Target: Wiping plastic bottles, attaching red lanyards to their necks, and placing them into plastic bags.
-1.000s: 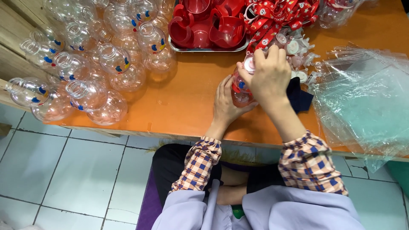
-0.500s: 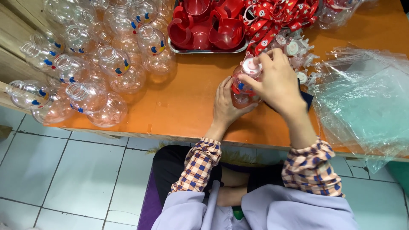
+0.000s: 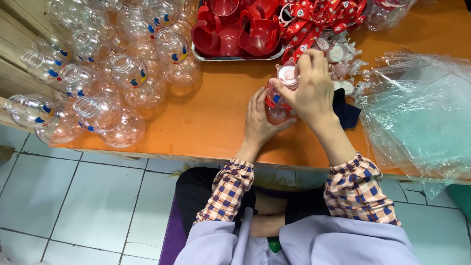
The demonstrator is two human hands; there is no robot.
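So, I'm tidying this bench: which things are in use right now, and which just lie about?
In use:
left hand
right hand
clear bottle
white cap

Lying about:
empty clear bottles
tray of red cups
plastic bags
red straps

A small clear plastic bottle (image 3: 277, 98) with red and blue markings stands upright on the orange table (image 3: 216, 118), mid-surface, pale lid on top.

left hand (image 3: 258, 118) cupped, right hand (image 3: 310, 88) gripping above
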